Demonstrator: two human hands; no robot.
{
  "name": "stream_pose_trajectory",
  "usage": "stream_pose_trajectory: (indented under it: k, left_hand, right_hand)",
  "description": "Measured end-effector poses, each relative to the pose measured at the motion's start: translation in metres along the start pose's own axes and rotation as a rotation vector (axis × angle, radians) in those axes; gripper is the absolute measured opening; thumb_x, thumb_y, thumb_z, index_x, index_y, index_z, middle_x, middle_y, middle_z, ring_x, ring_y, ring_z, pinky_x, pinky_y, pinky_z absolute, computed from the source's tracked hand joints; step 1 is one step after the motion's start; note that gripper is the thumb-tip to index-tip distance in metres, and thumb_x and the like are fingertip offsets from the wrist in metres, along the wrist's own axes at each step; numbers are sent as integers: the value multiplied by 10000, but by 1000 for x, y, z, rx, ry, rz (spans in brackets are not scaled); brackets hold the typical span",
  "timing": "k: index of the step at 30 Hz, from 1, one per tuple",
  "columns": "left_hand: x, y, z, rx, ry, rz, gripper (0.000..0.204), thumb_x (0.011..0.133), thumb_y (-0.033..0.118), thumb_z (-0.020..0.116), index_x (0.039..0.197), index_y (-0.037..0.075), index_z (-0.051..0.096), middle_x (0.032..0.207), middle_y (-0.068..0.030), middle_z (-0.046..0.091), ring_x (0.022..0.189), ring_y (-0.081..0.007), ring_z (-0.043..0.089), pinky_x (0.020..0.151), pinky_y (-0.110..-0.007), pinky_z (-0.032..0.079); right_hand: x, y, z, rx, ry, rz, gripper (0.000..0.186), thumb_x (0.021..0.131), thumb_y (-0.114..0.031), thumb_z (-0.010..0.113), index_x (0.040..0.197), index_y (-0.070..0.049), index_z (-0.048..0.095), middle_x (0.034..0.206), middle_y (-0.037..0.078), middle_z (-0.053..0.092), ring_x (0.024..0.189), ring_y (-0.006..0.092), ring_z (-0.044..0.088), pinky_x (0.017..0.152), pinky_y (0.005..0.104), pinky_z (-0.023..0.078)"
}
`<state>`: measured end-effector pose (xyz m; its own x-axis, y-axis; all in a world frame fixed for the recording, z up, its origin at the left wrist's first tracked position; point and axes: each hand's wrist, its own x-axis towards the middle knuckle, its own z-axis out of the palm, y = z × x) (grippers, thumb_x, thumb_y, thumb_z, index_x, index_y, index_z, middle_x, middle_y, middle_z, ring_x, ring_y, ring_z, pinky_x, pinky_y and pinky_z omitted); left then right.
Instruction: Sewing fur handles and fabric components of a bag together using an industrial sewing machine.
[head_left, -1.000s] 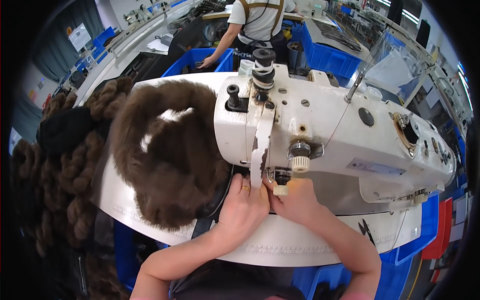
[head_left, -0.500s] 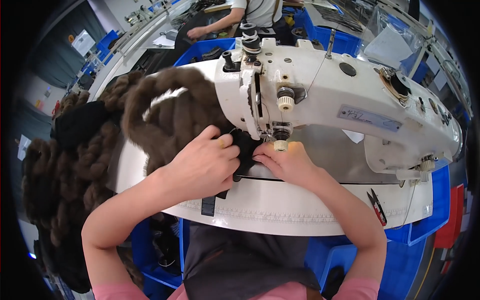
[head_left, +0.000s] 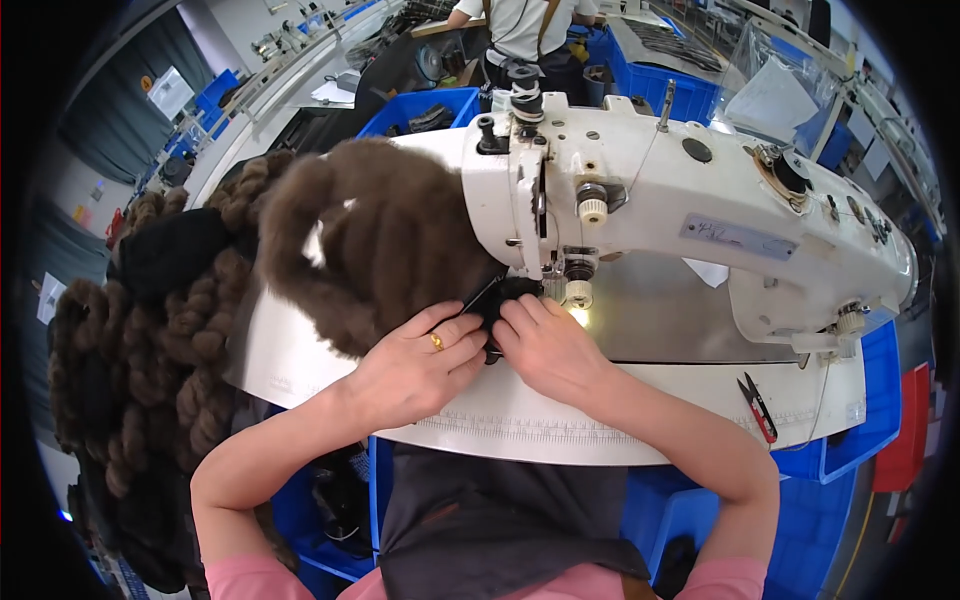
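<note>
A brown furry piece (head_left: pixel 385 235) with a black fabric edge (head_left: pixel 488 302) lies on the sewing table, left of the needle area of a white sewing machine (head_left: pixel 650 170). My left hand (head_left: pixel 425 362), with a ring on one finger, is closed on the near part of the black edge. Close beside it, my right hand (head_left: pixel 545 345) pinches the same black fabric just in front of the presser foot. Fingertips of both hands are partly hidden in the dark cloth. The machine's lamp glows beside the right hand.
A heap of brown furry pieces (head_left: pixel 150 350) hangs at the left. Red-handled thread snips (head_left: pixel 758 408) lie on the table's right part. Blue bins (head_left: pixel 850 455) stand below and behind the table. Beyond the machine is another person (head_left: pixel 530 35).
Both hands have come nearer to me, the right one also leftward, closing the gap between them. The furry piece has shifted with them. The person behind has pulled back an outstretched arm.
</note>
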<state>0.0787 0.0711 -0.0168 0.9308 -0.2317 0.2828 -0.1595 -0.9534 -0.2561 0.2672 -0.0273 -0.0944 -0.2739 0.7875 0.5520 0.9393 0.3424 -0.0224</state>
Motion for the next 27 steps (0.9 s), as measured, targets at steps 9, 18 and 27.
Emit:
stream_pose_trajectory:
  k: [9,18,27]
  left_hand:
    - [-82,57,1,-599,177,-700,234,847,37,699,1078,-3,701,999,-121,686,886,-231,679,792,-321,546]
    - [-28,72,63,-1121,765,-1250,257,909,68,710,1121,-69,662,998,-135,707,890,-133,682,780,-261,542]
    - [17,29,88,-753,791,-1334,125,895,49,645,919,-65,692,716,-179,686,622,-214,667,615,-302,510]
  right_hand:
    - [26,7,12,189,-64,180,192,728,-105,676,870,-5,593,944,124,588,983,295,562,864,396,483]
    - [25,14,16,271,-143,322,262,731,-115,702,918,31,590,965,187,628,1019,366,595,924,442,489]
    - [12,7,12,452,-41,479,219,780,-112,685,910,15,562,909,176,611,910,378,585,798,465,478]
